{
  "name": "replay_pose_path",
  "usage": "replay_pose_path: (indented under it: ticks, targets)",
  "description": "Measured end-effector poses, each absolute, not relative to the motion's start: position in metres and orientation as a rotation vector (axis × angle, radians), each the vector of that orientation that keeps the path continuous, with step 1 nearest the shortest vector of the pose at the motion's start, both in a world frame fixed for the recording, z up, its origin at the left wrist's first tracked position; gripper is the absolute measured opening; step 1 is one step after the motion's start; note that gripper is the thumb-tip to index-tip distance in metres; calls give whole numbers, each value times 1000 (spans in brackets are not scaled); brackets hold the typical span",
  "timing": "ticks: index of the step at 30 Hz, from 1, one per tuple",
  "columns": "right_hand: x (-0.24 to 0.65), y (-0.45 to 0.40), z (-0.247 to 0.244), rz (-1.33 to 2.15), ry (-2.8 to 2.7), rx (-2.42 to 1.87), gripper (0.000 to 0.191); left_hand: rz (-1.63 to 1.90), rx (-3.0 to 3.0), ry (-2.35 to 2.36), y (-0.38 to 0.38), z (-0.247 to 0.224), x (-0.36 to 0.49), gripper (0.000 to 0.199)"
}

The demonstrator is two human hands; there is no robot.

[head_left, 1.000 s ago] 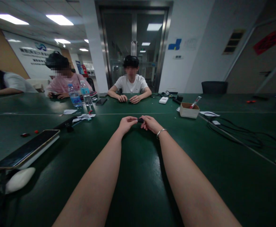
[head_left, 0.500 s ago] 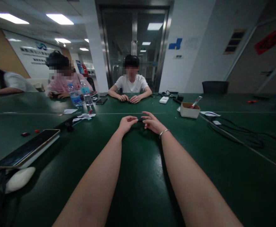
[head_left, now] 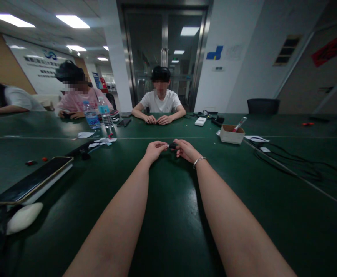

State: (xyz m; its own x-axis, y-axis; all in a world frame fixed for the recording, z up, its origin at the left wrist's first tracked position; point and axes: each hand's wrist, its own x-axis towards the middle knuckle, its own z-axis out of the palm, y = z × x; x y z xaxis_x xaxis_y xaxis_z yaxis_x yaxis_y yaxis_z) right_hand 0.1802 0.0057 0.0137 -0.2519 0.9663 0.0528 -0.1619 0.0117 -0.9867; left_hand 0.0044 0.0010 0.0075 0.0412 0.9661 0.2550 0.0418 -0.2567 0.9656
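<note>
Along the left edge of the dark green, smooth surface (head_left: 168,219) lies a white, rounded, mouse-like object (head_left: 25,217), and just beyond it a black, flat phone with a gold-coloured rim (head_left: 37,179). Farther right are crumpled white papers (head_left: 103,142). Next comes the left hand (head_left: 155,153), its thumb and forefinger pinching the silvery left end of a small, black, stubby piece (head_left: 172,146), which sits between the two hands. At its right end is the right hand (head_left: 188,152), a silver metal bracelet (head_left: 199,162) at the wrist; its fingers curve loosely about the black part, and whether they grip it I cannot tell. Well to the right stands a lidless, pale cardboard box (head_left: 231,137).

The step in hand looks like two-handed handling of this piece; a next move seems to call for a steady left pinch and a precise right fingertip hold.
</note>
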Motion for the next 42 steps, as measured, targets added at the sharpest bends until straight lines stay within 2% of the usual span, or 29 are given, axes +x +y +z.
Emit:
replay_pose_path:
  ticks: [4,7,10,14,17,18,22,26,27,31,33,36,40,42]
  targets:
    - [179,7,14,1429,-1351,-947,9,1343,1434,1097,0,8,6,20]
    - [180,7,13,1461,-1302,-875,23,1349,1432,1102,1,8,6,18]
    - [180,8,13,1470,-1296,-906,10,1340,1441,1094,1,8,6,17]
    - [181,9,11,1451,-1358,-919,10,1333,1434,1095,1,8,6,17]
    - [182,8,10,1463,-1320,-825,34,1337,1426,1100,0,8,6,14]
    - [183,8,9,1463,-1301,-816,34,1335,1425,1101,-1,9,6,14]
    - [182,8,9,1459,-1321,-897,15,1333,1413,1116,-2,10,7,14]
    - [182,7,10,1467,-1326,-847,34,1336,1398,1133,-3,11,7,11]
    - [182,6,11,1467,-1305,-848,33,1337,1397,1138,-3,11,7,11]
    - [181,6,12,1463,-1321,-907,9,1335,1399,1152,-3,12,7,12]
    - [181,6,11,1460,-1349,-881,12,1338,1389,1152,-4,12,8,14]
    - [181,6,11,1450,-1305,-840,26,1340,1378,1157,-4,13,8,15]
    - [181,6,12,1453,-1308,-917,11,1337,1380,1172,-4,13,8,13]
    - [181,6,12,1447,-1339,-907,15,1337,1373,1174,-5,14,9,12]
